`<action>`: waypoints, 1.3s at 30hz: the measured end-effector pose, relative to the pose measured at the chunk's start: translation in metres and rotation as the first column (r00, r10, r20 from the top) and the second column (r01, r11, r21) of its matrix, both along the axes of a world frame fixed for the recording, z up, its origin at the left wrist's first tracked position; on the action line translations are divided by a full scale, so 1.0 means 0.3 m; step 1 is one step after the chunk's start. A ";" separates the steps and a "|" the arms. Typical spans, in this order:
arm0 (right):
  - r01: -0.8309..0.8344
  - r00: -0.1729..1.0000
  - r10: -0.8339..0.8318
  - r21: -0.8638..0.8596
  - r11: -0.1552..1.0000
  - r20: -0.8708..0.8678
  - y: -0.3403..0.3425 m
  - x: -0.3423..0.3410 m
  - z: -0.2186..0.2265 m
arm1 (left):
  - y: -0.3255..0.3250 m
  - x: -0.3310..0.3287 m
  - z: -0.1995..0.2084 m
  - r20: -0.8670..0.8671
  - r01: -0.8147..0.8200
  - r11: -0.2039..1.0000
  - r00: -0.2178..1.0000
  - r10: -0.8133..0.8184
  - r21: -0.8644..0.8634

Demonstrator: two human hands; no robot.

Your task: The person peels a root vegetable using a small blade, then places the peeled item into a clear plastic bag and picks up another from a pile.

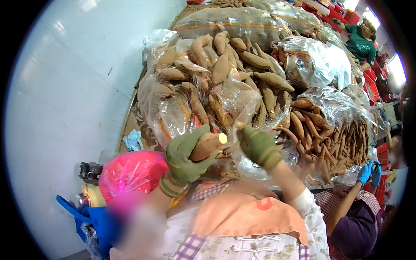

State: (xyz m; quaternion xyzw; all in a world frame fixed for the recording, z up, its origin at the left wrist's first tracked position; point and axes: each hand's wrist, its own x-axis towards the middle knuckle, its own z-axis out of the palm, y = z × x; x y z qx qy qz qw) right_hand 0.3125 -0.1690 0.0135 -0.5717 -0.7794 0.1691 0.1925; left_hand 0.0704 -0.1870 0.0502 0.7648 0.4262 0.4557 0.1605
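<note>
My left hand [184, 151], in a green knitted work glove, is wrapped round a thick brown sweet potato [205, 147]. A pale yellow cut face shows at the root's right end. To the right, my right hand [259, 146] wears a matching glove and is closed, apart from the root. A small tan bit shows at its fingertips, and I cannot make out what it is. Just beyond both hands, earthy sweet potatoes [221, 68] spill from a torn clear plastic bag [149, 93]. Redder, slimmer sweet potatoes [310, 125] are heaped at the right.
Full clear bags [229, 24] stand behind the pile. A white wall [78, 86] runs along the left. Near it are a pink plastic bag [132, 171], a blue container [97, 221] and a crumpled blue glove [133, 141]. A co-worker's blue-gloved hands [368, 173] are at the right.
</note>
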 end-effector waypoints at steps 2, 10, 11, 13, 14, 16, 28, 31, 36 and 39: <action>0.095 0.994 -0.085 -0.144 0.985 0.074 0.038 0.045 -0.074 | 0.004 -0.016 0.033 -0.036 -0.018 0.996 0.999 0.021 0.083; 0.074 0.843 -0.284 -0.425 0.902 -0.457 -0.019 -0.021 -0.014 | -0.004 0.001 0.029 0.129 -0.146 0.985 0.979 0.158 -0.097; 0.028 0.728 -0.330 -0.455 0.890 -0.601 -0.034 -0.027 -0.007 | -0.007 0.011 0.035 0.276 -0.106 0.967 0.946 0.170 -0.233; 0.001 0.698 -0.376 -0.525 0.851 -0.610 -0.050 -0.048 0.012 | 0.019 0.008 -0.008 0.552 0.118 0.930 0.828 0.101 -0.347; -0.032 0.668 -0.421 -0.589 0.807 -0.614 -0.057 -0.060 0.015 | 0.031 0.008 -0.019 0.673 0.242 0.897 0.735 0.080 -0.371; -0.046 0.650 -0.282 -0.406 0.913 -0.706 -0.098 -0.081 -0.062 | 0.060 0.025 -0.025 0.849 0.450 0.825 0.525 0.064 -0.341; 0.201 0.558 -0.282 -0.203 0.958 -0.781 -0.173 -0.040 -0.076 | 0.089 0.086 -0.006 0.911 0.774 0.580 0.392 -0.125 -0.254; 0.211 0.304 -0.304 -0.248 0.946 -0.903 -0.126 -0.004 0.025 | 0.062 -0.006 -0.044 0.928 0.803 0.511 0.371 -0.027 -0.306; 0.158 0.462 -0.193 -0.134 0.978 -0.866 -0.129 0.090 0.141 | 0.042 0.008 0.036 0.929 0.892 0.311 0.364 -0.062 -0.328; 0.126 0.671 0.049 0.179 0.976 -0.740 -0.119 0.080 0.171 | 0.029 0.034 0.090 0.855 0.812 0.322 0.519 -0.013 -0.488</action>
